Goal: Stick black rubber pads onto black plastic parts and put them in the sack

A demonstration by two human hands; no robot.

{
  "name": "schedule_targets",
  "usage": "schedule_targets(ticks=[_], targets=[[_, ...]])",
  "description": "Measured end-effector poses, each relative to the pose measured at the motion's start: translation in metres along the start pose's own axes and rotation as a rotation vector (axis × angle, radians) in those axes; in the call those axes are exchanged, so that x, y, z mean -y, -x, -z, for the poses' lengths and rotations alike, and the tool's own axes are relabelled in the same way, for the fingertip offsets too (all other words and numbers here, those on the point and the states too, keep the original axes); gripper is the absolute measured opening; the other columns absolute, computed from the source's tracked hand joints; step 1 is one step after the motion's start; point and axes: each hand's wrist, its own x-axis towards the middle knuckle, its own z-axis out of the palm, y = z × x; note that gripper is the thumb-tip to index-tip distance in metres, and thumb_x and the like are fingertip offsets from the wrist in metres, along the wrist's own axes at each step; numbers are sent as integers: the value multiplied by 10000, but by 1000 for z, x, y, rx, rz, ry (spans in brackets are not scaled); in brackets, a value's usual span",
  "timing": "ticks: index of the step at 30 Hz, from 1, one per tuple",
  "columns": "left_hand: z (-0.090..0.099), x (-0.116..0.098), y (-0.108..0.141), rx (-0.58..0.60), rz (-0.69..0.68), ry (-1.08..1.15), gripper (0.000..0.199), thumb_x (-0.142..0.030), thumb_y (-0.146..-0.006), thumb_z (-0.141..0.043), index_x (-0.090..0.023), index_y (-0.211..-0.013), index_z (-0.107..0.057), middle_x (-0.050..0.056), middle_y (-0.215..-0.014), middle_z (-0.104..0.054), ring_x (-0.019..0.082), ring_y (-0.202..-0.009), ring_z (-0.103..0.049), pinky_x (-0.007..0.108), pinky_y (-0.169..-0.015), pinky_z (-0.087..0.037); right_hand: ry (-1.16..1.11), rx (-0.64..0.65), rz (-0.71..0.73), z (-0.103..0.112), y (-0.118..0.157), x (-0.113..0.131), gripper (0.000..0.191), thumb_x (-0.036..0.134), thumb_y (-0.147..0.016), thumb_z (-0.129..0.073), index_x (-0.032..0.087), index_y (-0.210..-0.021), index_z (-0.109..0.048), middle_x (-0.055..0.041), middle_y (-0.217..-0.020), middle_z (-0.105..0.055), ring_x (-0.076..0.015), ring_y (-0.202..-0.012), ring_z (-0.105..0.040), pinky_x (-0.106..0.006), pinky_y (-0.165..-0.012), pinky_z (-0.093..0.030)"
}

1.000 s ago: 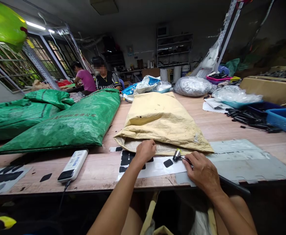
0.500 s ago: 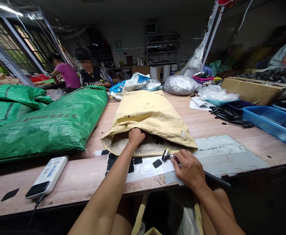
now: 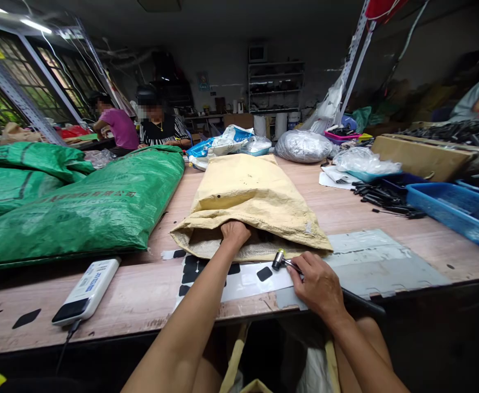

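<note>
My left hand [image 3: 236,233] reaches into the mouth of a yellow woven sack [image 3: 247,180] lying on the table; its fingers are hidden under the upper flap. Something dark shows inside the opening, too shaded to name. My right hand [image 3: 319,281] is closed around the shaft of a small hammer [image 3: 279,259], whose metal head has a yellow end and points left. Its black handle sticks out to the right beneath the hand. Below the sack's mouth, a white backing sheet [image 3: 247,281] carries several black rounded pads, one of them a lone pad [image 3: 264,274] near the hammer head.
Green woven sacks [image 3: 79,202] fill the left side. In front of them lies a white power bank [image 3: 86,292] with a cable. A grey plate [image 3: 386,262] is at right, with black parts [image 3: 386,197] and a blue tray [image 3: 452,210] beyond. Two people sit at the back left.
My left hand has gone slightly deeper into the sack and to the right. The right hand and hammer stay almost where they were. The camera view has shifted a little.
</note>
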Motion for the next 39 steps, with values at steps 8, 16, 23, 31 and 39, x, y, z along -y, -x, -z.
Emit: schedule_targets(ticks=[8,16,23,31,39], targets=[[10,29,64,-19,-273,9,168,-267,-789,-632,-175,-908,-706,106,-961,-699,281,-976,-623,352,-823,-473,25,8,-10,3,-1,2,109,292,-946,-564,222,-897,-634,-42,-881,-599,-210,-883,-520,-325,-796,-355],[-7,54,122,55,-466,299,131,-259,-810,-713,-221,-935,-727,25,-865,-648,205,-890,-562,322,-819,-424,22,0,11,4,0,2,76,260,-925,-578,220,-910,-640,-41,-885,-607,-207,-887,-526,-321,-793,-354],[-8,54,123,51,-430,382,155,-247,-745,-773,-215,-884,-713,14,-849,-652,202,-873,-561,322,-815,-416,-19,-16,41,8,-3,-4,135,262,-958,-526,218,-946,-654,-47,-885,-631,-204,-878,-562,-324,-786,-391],[-10,55,123,50,-437,393,147,-271,-761,-762,-217,-897,-748,12,-823,-642,200,-870,-549,315,-812,-414,-490,-22,17,23,-4,34,267,278,-1015,-451,241,-1189,-650,-64,-1024,-682,-190,-962,-648,-311,-862,-509],[-10,57,122,72,-433,384,76,-234,-778,-714,-221,-845,-748,11,-826,-609,195,-885,-541,309,-820,-412,-394,-17,116,15,2,65,345,210,-1006,-444,257,-1291,-632,-62,-977,-688,-182,-896,-661,-289,-811,-517]])
